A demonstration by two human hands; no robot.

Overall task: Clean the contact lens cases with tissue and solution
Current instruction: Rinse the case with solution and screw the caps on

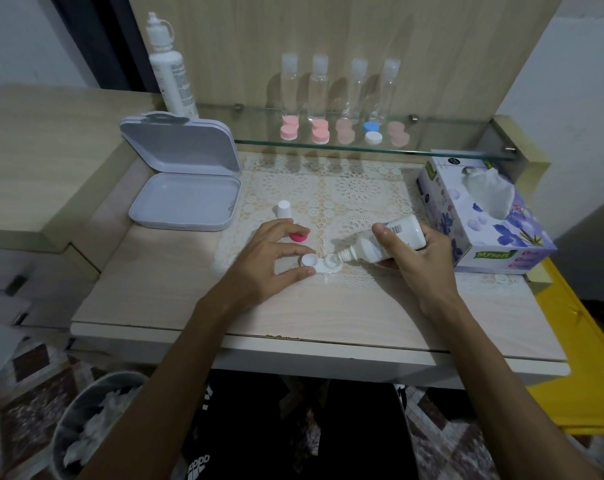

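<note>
The right hand [421, 258] has its grip wrapped round a small white solution bottle [394, 242], tipped with the nozzle over the right well of the white lens case [319, 265]. The left hand [272, 261] pinches the case's left end on the table [162, 299]. A pink cap [300, 235] lies just beyond, a tissue box [480, 216] at right.

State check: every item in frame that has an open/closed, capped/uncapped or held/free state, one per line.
white lens case: on mat, right well uncapped, left cap on
solution bottle: uncapped, tipped, nozzle at open well
left hand: pinches the case
right hand: grips the bottle
bottle cap: off, upright on mat
pink cap: off, loose on mat
grey box: lid open
tissue box: open, tissue sticking out
tall bottle: capped, upright
</note>
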